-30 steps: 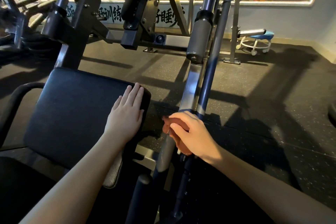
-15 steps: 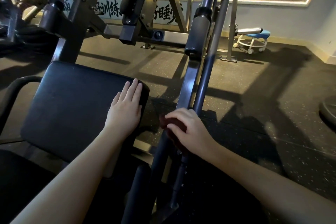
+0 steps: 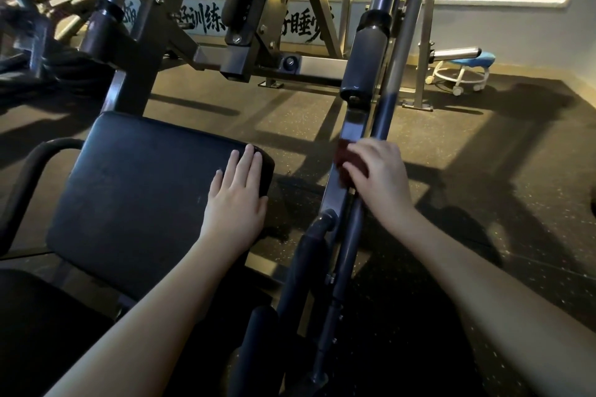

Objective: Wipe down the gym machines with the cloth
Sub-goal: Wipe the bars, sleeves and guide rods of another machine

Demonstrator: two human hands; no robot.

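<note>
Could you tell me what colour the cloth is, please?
The cloth is dark red, shown in the head view.

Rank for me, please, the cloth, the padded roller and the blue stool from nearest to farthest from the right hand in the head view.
1. cloth: held under the right hand on the bar.
2. padded roller: higher up that bar.
3. blue stool: far back on the right.
</note>
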